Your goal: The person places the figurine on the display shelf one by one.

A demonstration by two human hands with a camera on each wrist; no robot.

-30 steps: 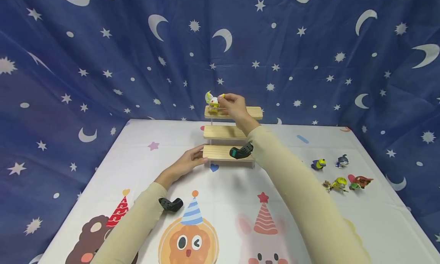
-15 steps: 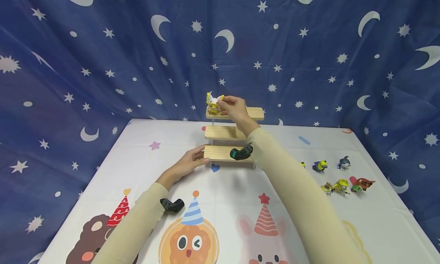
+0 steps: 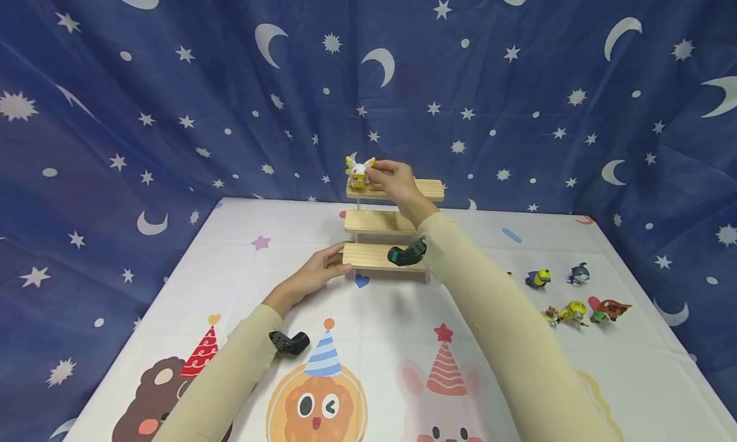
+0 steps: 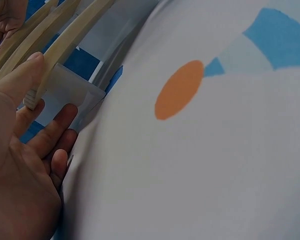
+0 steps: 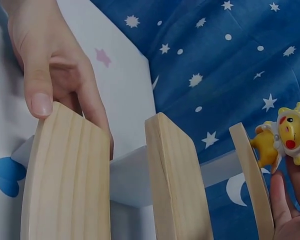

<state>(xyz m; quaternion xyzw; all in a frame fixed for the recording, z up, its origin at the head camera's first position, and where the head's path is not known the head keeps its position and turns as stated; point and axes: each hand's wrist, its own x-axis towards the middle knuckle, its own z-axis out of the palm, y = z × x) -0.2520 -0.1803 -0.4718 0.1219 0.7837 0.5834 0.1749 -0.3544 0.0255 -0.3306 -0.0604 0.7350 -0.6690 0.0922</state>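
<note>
A small yellow figurine in a white hood, with red cheeks [image 3: 359, 175], stands at the left end of the top step of a three-tier wooden display shelf [image 3: 374, 222]. My right hand [image 3: 396, 181] holds it from the right side. In the right wrist view the feet of the figurine [image 5: 270, 144] meet the top board, with fingertips behind its body. My left hand [image 3: 313, 270] grips the left end of the bottom step. From the left wrist, the thumb of that hand [image 4: 27, 145] lies on one face of the board and a finger reaches the opposite face.
Several small toy figures, among them a blue-and-yellow one [image 3: 538, 278], a grey one [image 3: 578, 274] and a brown one [image 3: 611, 309], lie on the right of the printed white tablecloth [image 3: 276, 224]. A dark blue star-and-moon curtain [image 3: 230, 77] hangs behind the shelf.
The figurine has turned a little to face forward and stands straighter on the top step. My left hand keeps its place on the bottom step, and the head view has shifted slightly.
</note>
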